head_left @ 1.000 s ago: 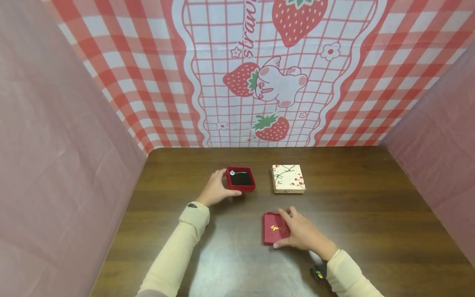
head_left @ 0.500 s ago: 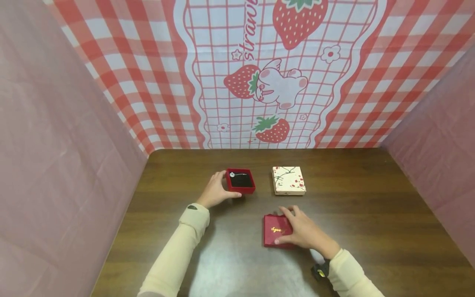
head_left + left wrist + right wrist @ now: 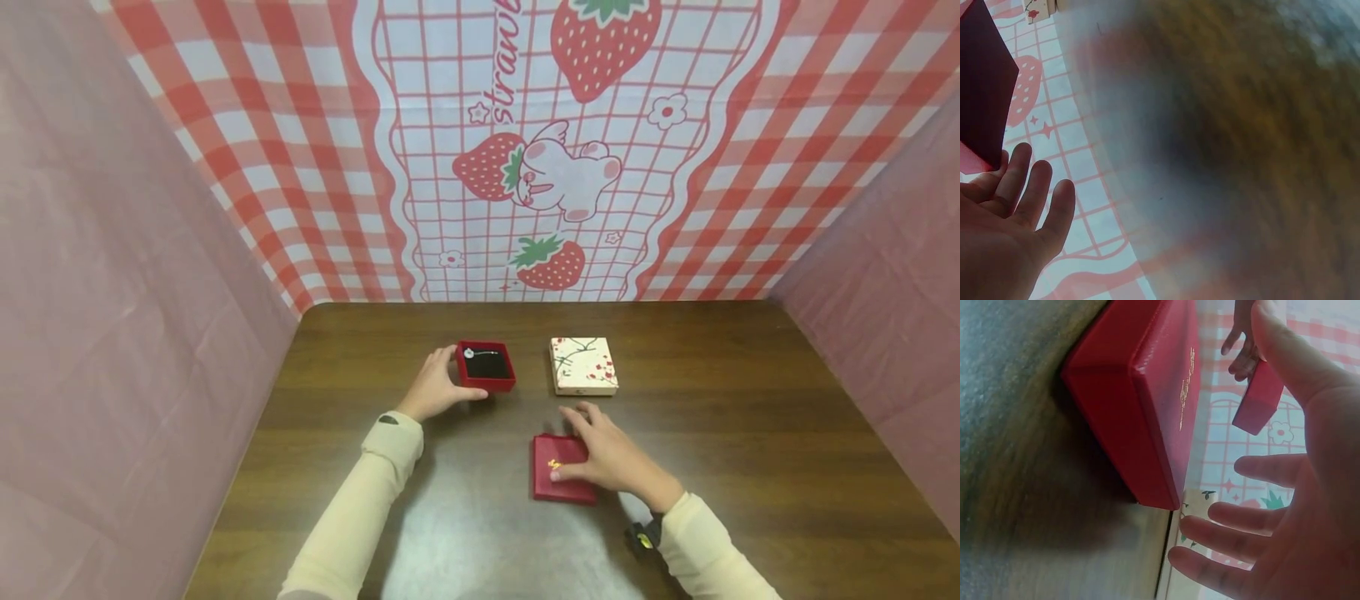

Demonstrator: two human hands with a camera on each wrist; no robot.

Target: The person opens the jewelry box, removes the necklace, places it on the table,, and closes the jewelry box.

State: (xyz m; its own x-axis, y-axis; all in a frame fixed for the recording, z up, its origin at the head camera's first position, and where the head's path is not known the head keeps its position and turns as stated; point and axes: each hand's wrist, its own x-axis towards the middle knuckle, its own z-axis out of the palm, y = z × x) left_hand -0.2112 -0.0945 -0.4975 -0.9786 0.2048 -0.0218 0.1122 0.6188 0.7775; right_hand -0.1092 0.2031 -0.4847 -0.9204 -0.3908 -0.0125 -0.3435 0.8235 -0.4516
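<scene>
My left hand [image 3: 437, 387] holds a small red jewellery box [image 3: 486, 384] at its left side, thumb along the front and fingers behind. Inside the lidless box, a silver chain with a round pendant [image 3: 469, 353] lies on a black pad [image 3: 487, 367]. In the left wrist view, my fingertips [image 3: 1019, 153] meet the box's dark red side [image 3: 985, 87]. My right hand [image 3: 617, 454] hovers over a red lid [image 3: 558, 487] with gold lettering, which lies on the table. The right wrist view shows its fingers [image 3: 1229, 537] spread and apart from the lid [image 3: 1110, 412].
Behind the lid, a closed cream box [image 3: 585, 367] with a red blossom print stands on the brown wooden table [image 3: 720, 417]. A red checked strawberry cloth [image 3: 540, 167] hangs at the back. Pink cloth walls [image 3: 885, 250] flank both sides.
My right hand has let go of the red lid, its thumb coming off the front edge and the fingers lifting slightly away. My left hand and the jewellery box stay in place.
</scene>
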